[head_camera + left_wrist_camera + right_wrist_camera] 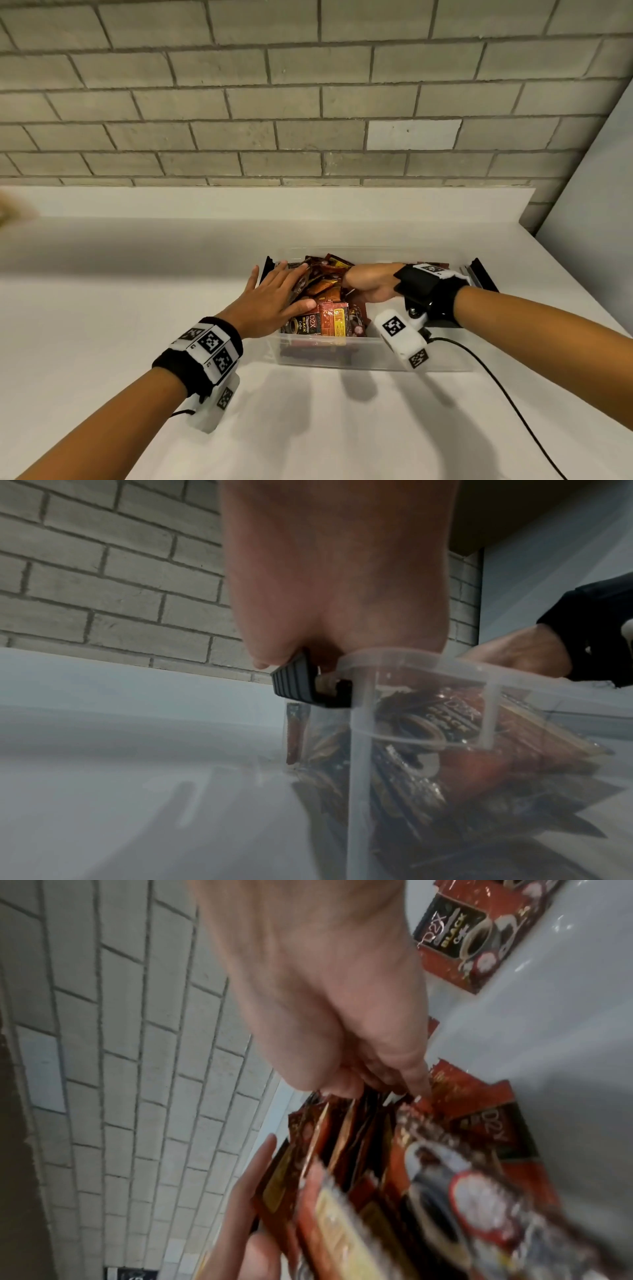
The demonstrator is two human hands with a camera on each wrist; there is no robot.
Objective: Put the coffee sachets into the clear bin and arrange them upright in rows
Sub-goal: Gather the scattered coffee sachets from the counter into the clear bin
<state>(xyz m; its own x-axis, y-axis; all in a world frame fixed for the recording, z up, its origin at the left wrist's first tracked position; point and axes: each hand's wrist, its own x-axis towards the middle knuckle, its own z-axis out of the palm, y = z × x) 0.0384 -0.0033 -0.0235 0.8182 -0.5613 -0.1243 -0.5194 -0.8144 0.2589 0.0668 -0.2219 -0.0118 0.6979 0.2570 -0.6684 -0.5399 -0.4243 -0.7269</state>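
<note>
A clear bin (308, 356) sits on the white counter, with several red-and-black coffee sachets (329, 318) bunched in its left half, some standing and some leaning. My left hand (274, 294) lies flat with straight fingers against the left side of the bunch. My right hand (370, 284) reaches into the bin from the right, its fingers curled down onto the sachet tops (428, 1150); the fingertips are hidden in the head view. Seen through the bin's wall (359, 750), the sachets (428, 737) lean at an angle. The left hand's fingers (253, 1177) touch the pack edges.
Black latch handles (267, 270) (483, 274) stick out at both ends of the bin. A black cable (496, 383) runs off my right wrist across the counter. A brick wall (308, 102) rises behind, and a panel (599, 205) closes off the right.
</note>
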